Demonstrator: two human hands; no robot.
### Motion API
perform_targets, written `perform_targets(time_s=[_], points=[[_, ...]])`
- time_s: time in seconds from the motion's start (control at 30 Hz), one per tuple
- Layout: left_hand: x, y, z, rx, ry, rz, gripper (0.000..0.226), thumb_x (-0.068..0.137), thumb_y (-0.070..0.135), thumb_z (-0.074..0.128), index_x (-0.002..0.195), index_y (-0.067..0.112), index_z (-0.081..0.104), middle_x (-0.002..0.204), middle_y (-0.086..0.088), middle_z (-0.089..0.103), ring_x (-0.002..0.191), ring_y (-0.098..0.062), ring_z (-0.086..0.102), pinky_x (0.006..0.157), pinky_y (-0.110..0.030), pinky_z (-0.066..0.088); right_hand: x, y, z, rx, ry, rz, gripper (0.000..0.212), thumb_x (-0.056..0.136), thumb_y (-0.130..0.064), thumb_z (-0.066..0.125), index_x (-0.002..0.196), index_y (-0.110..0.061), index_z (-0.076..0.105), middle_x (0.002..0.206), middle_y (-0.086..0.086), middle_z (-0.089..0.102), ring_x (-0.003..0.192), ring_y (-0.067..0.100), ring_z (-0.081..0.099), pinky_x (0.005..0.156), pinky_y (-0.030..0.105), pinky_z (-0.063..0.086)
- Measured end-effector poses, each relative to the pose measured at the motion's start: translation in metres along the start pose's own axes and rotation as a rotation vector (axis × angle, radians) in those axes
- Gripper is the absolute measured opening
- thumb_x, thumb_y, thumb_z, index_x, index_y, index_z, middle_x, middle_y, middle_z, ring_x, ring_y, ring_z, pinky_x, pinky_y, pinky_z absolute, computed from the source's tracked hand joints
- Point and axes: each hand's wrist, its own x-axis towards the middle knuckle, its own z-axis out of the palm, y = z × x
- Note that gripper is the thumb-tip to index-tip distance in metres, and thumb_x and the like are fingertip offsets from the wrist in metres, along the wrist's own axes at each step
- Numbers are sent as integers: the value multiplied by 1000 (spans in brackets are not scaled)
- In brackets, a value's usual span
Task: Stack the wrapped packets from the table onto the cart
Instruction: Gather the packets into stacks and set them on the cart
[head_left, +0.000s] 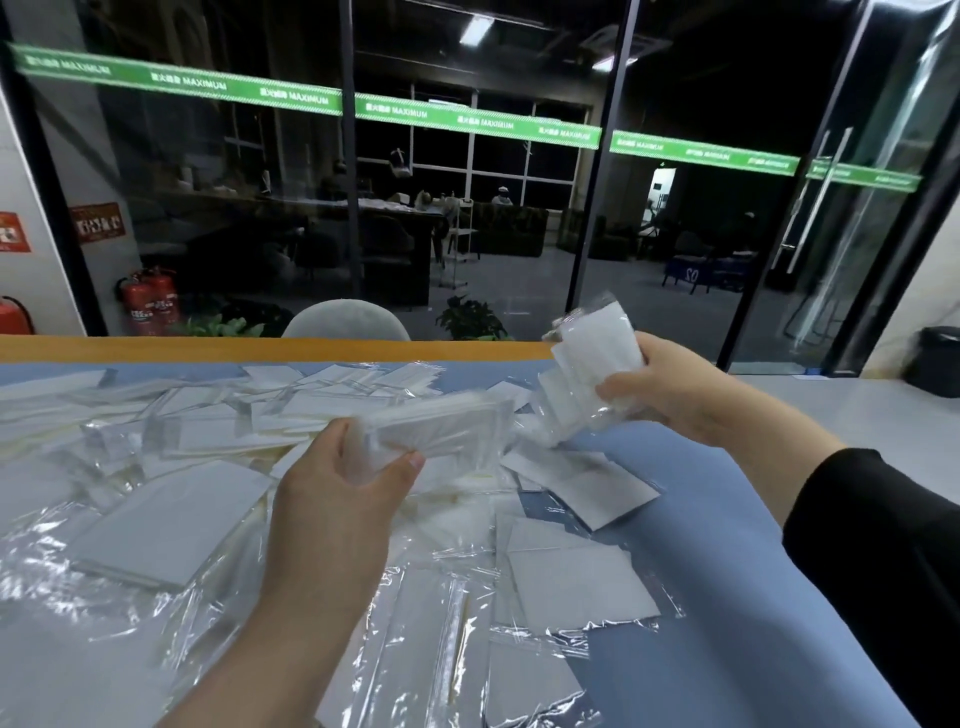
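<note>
Above the littered table (727, 493), the left hand (337, 483) grips a packet stack (441, 426) while the raised right hand (660, 384) clutches a packet bundle (587, 358).

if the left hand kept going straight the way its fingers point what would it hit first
Probably the loose wrapped packets heaped on the table just beyond the left hand and the bundle of packets it grips, though depth is unclear.

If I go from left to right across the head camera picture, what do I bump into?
Red fire extinguishers → big flat packet on the table → left hand holding a bundle of packets → right hand holding another bundle → black bin.
</note>
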Motion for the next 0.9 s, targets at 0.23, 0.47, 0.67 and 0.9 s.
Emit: perform_targets(time_s=[0.23,0.47,0.67,0.9], points=[[2,4,-2,-48,34,-131,25,84,22,80,76,26,57,75,6,60,83,-33,70,70,-42,55,-59,-28,37,505,6,-125,29,88,0,67,116,-6,62,98,7,73,79,18,69,63,29,55],[-2,9,-2,-343,-111,-399,31,88,22,78,80,18,48,92,-1,59,77,-26,77,75,-34,55,-80,-12,109,387,99,-76,16,89,-7,71,103,-13,70,88,8,77,71,17,72,61,27,54],[-8,10,4,-333,-205,-311,23,84,3,80,100,10,65,77,-4,75,71,-28,75,76,-43,64,-81,-9,119,292,45,-123,22,89,-20,75,110,-24,70,98,0,78,92,21,75,83,43,59],[-6,8,0,-342,-182,-264,19,86,1,76,101,8,68,69,0,69,64,-15,65,74,-45,65,-79,-6,108,160,260,-158,3,94,-24,70,93,-24,72,86,-9,77,88,19,72,84,39,56]])
